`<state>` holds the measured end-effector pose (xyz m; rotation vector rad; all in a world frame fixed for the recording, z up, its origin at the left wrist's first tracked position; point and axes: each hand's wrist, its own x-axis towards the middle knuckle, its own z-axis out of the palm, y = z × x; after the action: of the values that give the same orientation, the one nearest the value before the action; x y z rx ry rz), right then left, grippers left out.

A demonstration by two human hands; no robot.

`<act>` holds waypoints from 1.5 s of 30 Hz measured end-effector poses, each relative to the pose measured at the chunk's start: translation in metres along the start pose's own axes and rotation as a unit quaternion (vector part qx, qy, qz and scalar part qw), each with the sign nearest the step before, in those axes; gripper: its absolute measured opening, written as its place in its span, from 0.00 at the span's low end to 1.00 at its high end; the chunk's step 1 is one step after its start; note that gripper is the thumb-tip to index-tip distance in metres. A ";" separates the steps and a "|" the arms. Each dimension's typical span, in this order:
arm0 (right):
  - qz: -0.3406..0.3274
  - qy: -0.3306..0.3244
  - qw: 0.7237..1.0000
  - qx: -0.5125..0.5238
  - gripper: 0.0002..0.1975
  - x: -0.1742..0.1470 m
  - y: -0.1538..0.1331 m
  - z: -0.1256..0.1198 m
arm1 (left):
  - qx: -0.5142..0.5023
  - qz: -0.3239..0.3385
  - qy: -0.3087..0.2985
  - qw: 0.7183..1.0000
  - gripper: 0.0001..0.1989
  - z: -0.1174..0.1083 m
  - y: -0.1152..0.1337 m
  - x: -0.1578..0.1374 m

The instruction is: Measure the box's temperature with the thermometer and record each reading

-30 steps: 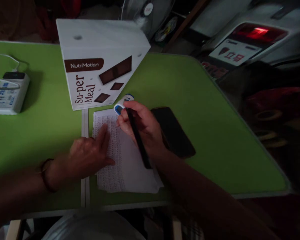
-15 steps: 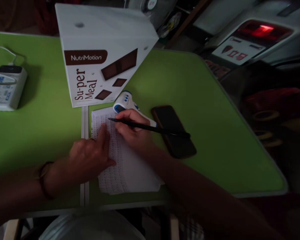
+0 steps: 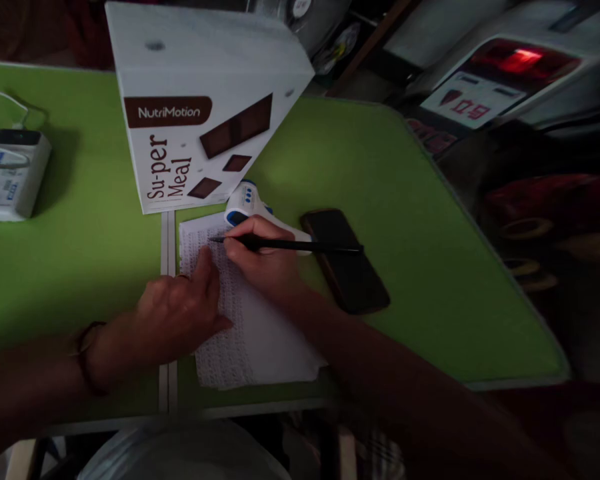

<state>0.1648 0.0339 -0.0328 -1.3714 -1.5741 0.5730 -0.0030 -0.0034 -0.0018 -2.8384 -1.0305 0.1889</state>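
Observation:
A sheet of paper with dense rows of small writing down its left side lies on the green table. My right hand grips a slim black pen, its tip at the upper rows of writing. Flat on the left part of the sheet rests my left hand, index finger and thumb stretched out, the fingertip just below the pen tip. Just beyond my right hand is a white and blue handheld thermometer, its lower part partly covered by my fingers and the pen. A dark smartphone lies to the right, under the pen's far end.
A large white NutriMotion box stands behind the paper on the green table. At the far left is a white power block with cables. Beyond the table's right edge sits a white appliance with a red lit panel.
The pen's rear end has swung a little toward the box and left, so the pen lies flatter across the view. My left hand stays in place; the whole view shifted slightly.

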 end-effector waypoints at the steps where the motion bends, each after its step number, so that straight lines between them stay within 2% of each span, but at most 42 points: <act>1: -0.008 0.002 1.000 -0.010 0.04 0.000 0.001 0.000 | 0.003 -0.004 -0.004 1.000 0.33 -0.001 0.000 0.000; 8: -0.031 0.002 0.999 -0.015 0.04 0.000 0.007 0.002 | -0.001 -0.005 -0.020 1.000 0.34 -0.003 0.000 0.001; 12: -0.044 -0.014 0.999 -0.021 0.04 0.000 0.009 0.001 | -0.010 -0.001 -0.048 0.999 0.36 -0.004 0.000 0.002; 17: -0.047 -0.048 0.997 -0.037 0.03 0.000 0.012 0.000 | -0.012 -0.002 -0.054 0.998 0.37 -0.006 0.001 0.002; 21: -0.052 -0.048 0.997 -0.040 0.03 0.000 0.011 0.000 | -0.013 -0.008 -0.066 0.998 0.35 -0.006 0.001 0.003; 25: -0.062 -0.033 0.997 -0.035 0.04 0.000 0.009 0.000 | -0.013 -0.009 -0.064 0.998 0.36 -0.006 0.001 0.002; 30: -0.050 -0.042 0.998 -0.025 0.03 0.001 0.008 -0.001 | -0.012 -0.008 -0.071 0.997 0.37 -0.007 0.001 0.000; 37: -0.034 -0.014 0.999 -0.019 0.03 0.001 0.005 0.000 | -0.014 -0.004 -0.063 0.998 0.36 -0.007 0.000 0.002; 42: -0.034 -0.037 0.999 -0.017 0.03 0.002 0.003 -0.001 | -0.011 -0.006 -0.056 0.998 0.36 -0.006 0.000 0.003; 45: -0.041 -0.027 0.999 -0.014 0.03 0.002 0.004 -0.001 | -0.007 -0.007 -0.040 0.999 0.37 -0.005 0.000 0.002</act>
<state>0.1680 0.0360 -0.0347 -1.3140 -1.6798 0.5440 -0.0009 -0.0024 0.0035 -2.8575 -1.0711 0.2984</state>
